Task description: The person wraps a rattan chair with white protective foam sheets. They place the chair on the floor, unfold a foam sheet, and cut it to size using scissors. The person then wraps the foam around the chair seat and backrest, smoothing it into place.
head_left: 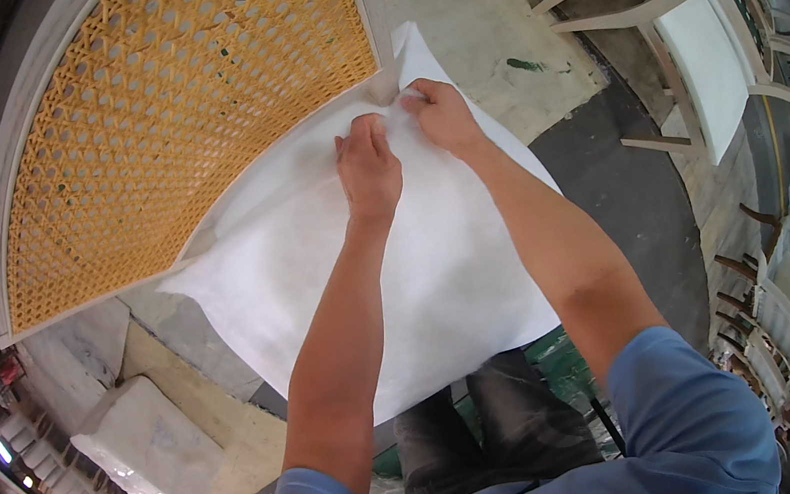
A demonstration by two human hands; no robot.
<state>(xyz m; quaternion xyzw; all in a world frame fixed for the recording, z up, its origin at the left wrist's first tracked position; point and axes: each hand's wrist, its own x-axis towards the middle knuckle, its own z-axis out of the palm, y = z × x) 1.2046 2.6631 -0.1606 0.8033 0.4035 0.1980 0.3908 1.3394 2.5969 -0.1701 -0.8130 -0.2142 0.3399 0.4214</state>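
Note:
A sheet of white fabric (420, 284) lies over what looks like a seat, hiding it. Behind it rises a woven cane panel (193, 103) in a pale frame, seemingly a chair's back. My left hand (370, 164) is closed, fingertips pressed together on the fabric near the frame's lower corner. Just to its right, my right hand (446, 119) pinches a gathered bit of the same fabric beside the frame's post. One corner of the fabric sticks up past the right hand, and another spreads out at the left, under the panel.
At the upper right stand pale chair frames with white seats (704, 72). More chairs (785, 293) line the right side. A plastic-wrapped white block (151, 448) rests at the lower left, near rows of stacked pieces. The floor (486, 32) is patched and stained.

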